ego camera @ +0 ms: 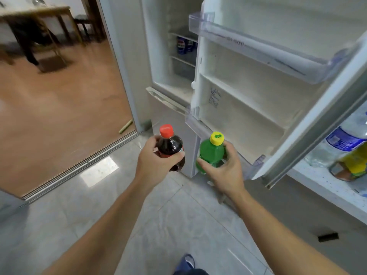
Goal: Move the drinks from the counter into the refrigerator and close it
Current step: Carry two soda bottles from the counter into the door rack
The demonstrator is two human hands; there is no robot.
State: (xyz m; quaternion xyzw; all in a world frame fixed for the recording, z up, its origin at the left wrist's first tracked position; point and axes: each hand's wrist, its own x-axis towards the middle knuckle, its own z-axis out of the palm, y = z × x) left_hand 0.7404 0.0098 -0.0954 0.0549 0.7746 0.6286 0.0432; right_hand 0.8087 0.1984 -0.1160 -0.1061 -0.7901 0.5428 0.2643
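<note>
The left hand (pixel 154 161) grips a small cola bottle (pixel 170 146), dark brown with a red cap and a strip of red label, fingers wrapped round its body. The right hand (pixel 224 167) holds a green bottle (pixel 211 153) with a yellow cap, thumb across its front and fingers curled behind. Both bottles stand roughly upright, side by side and apart, held in the air just before the lowest shelf of the open refrigerator door (pixel 258 92).

The door swings out to the right, white inside, with a clear plastic bin (pixel 258 50) near its top and moulded ledges below. Behind it the refrigerator (pixel 158 56) cabinet is open, and blue cans (pixel 184 45) sit on a wire shelf deep inside.

At the right edge, a pale speckled table (pixel 325 185) carries a clear water bottle (pixel 337 141) with a blue label and a yellow-labelled bottle (pixel 351 165) just beside it.

The floor (pixel 99 225) here is grey glossy tile; past a metal threshold track (pixel 79 165) it turns to warm wood, where a wooden desk (pixel 35 12) and dark chair legs appear, blurred. A blue slipper (pixel 187 262) shows at the bottom edge.
</note>
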